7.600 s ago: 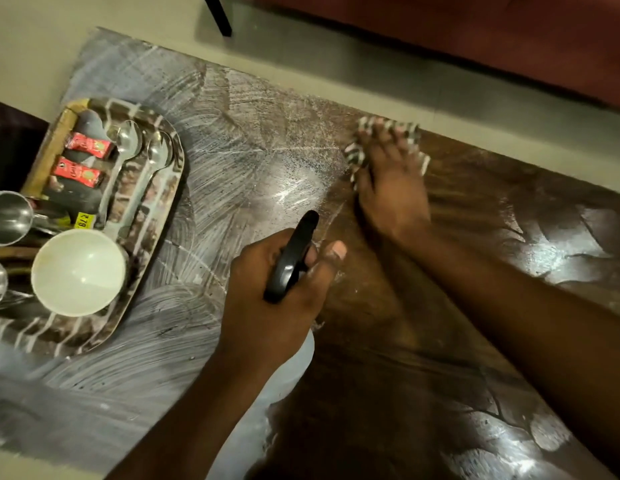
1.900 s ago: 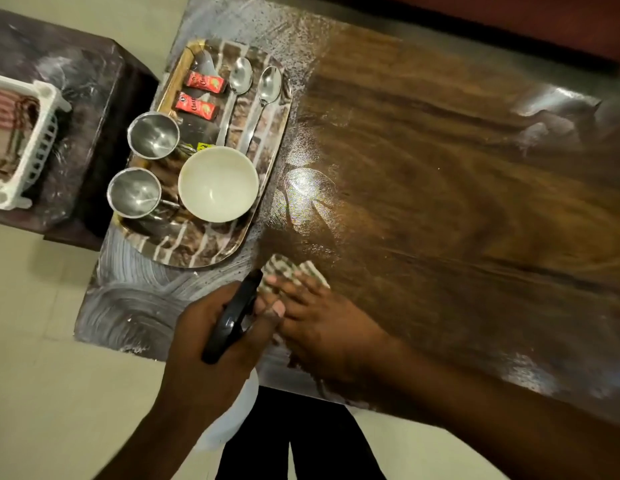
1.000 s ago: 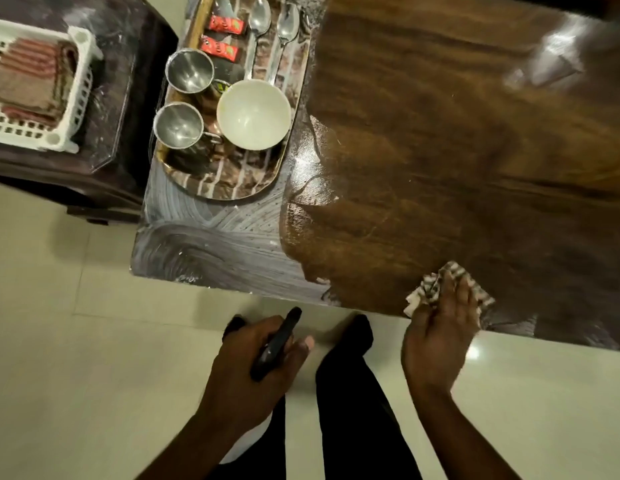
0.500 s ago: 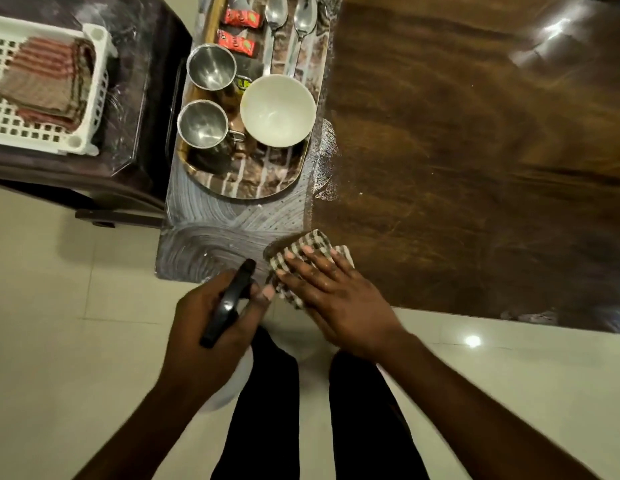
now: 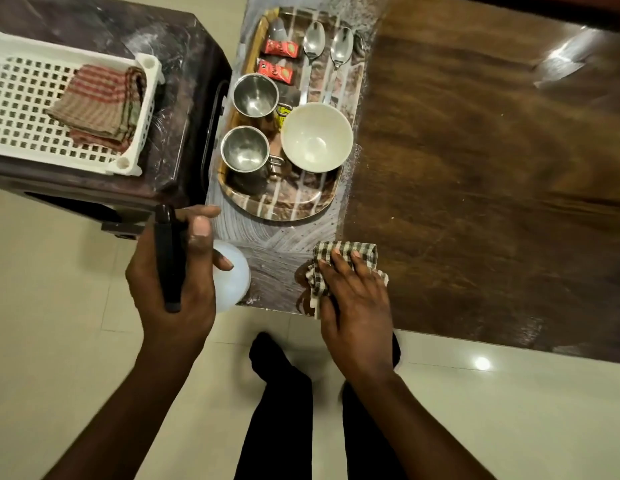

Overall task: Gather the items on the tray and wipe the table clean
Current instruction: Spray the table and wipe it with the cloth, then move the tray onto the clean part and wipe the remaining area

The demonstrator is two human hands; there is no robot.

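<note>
A patterned tray (image 5: 294, 207) sits at the left end of the wooden table (image 5: 474, 188). It holds a white bowl (image 5: 316, 137), two steel cups (image 5: 255, 95), two spoons (image 5: 313, 39) and two red sachets (image 5: 281, 48). My right hand (image 5: 357, 303) presses a checked cloth (image 5: 339, 252) flat on the table near its front edge, just below the tray. My left hand (image 5: 173, 271) grips a white spray bottle (image 5: 230, 275) with a black trigger, held off the table's front left corner. White smears cover the table around the tray.
A dark side table (image 5: 183, 81) stands left of the main table, bearing a white plastic basket (image 5: 24, 109) with a folded striped cloth (image 5: 100, 102) in it. My dark trouser legs (image 5: 277, 393) are below on the pale tiled floor.
My right hand has slid the checked cloth to the right along the front edge. My left hand with the bottle has shifted left and up, away from the cloth.
</note>
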